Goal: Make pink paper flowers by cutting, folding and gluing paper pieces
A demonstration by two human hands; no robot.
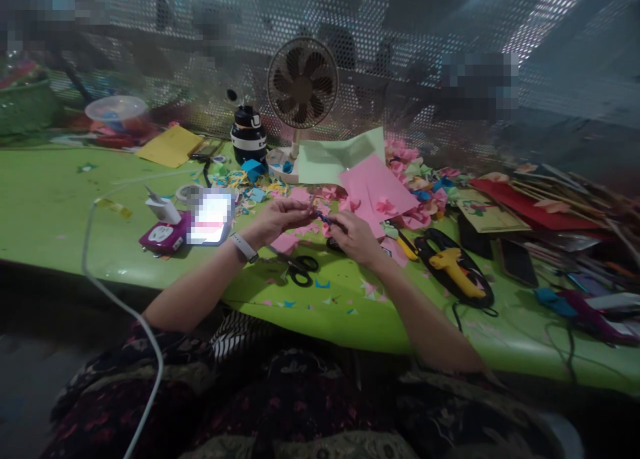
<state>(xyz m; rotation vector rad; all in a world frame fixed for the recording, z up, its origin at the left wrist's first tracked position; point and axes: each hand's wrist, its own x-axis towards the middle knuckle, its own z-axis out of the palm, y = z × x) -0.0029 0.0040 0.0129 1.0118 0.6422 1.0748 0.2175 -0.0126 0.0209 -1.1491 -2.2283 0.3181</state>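
My left hand (281,219) and my right hand (354,236) meet above the green table (60,206), fingers pinched together. Between the fingertips is a small blue piece (324,217), too small to name. A thin pinkish strip (312,198) rises from my left fingers. My left wrist wears a white band (244,246). Black-handled scissors (300,270) lie on the table just below my hands. Pink paper sheets (375,186) lie right behind my right hand.
A small fan (302,84) and a black bottle (249,136) stand at the back. A lit phone (213,218) and a charger (164,209) lie left. A yellow glue gun (457,271) lies right. Paper scraps and card stacks (540,209) crowd the right side.
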